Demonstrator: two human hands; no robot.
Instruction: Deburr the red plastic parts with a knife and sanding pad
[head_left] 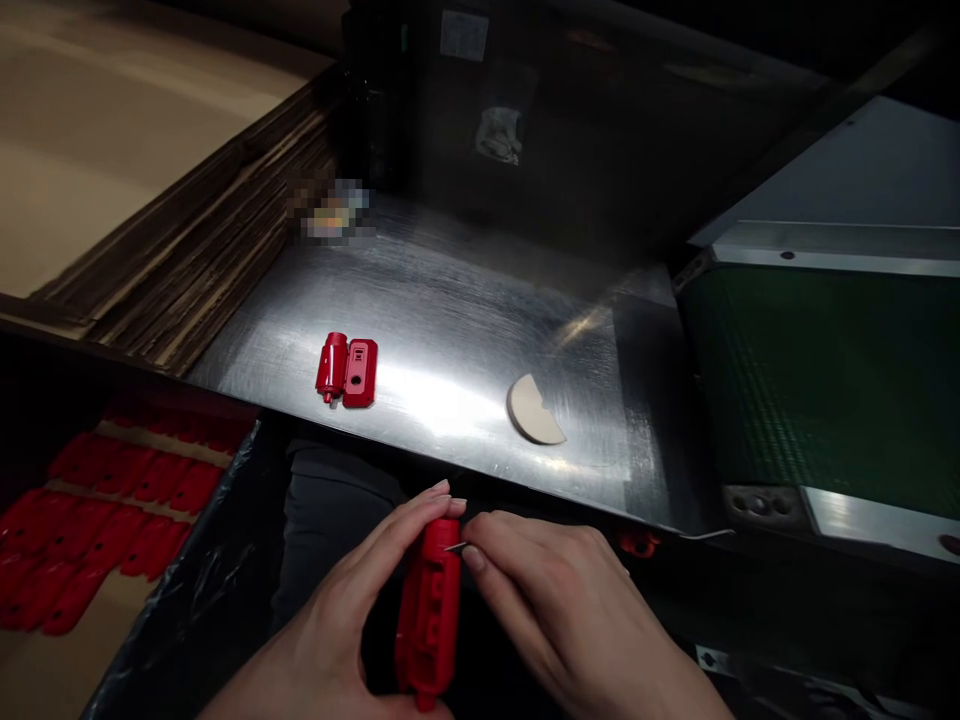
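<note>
My left hand (352, 610) grips a red plastic part (431, 620) between the fingertips at its top and the thumb at its bottom end, in front of the metal table's edge. Closed in a pinch, my right hand (555, 590) holds a small thin blade (456, 547), its tip against the upper part of the red plastic. The blade's handle is hidden in the fingers. On the table lies another red plastic part (346, 372), made of a rounded half and a flat half side by side. A beige half-disc (534, 412) rests to its right.
The metal table (465, 290) lies ahead. Stacked cardboard sheets (112, 180) stand at the left, above a lined box holding rows of red parts (97, 510). A green conveyor belt (832, 380) runs at the right. Behind the table is a dark panel (570, 150).
</note>
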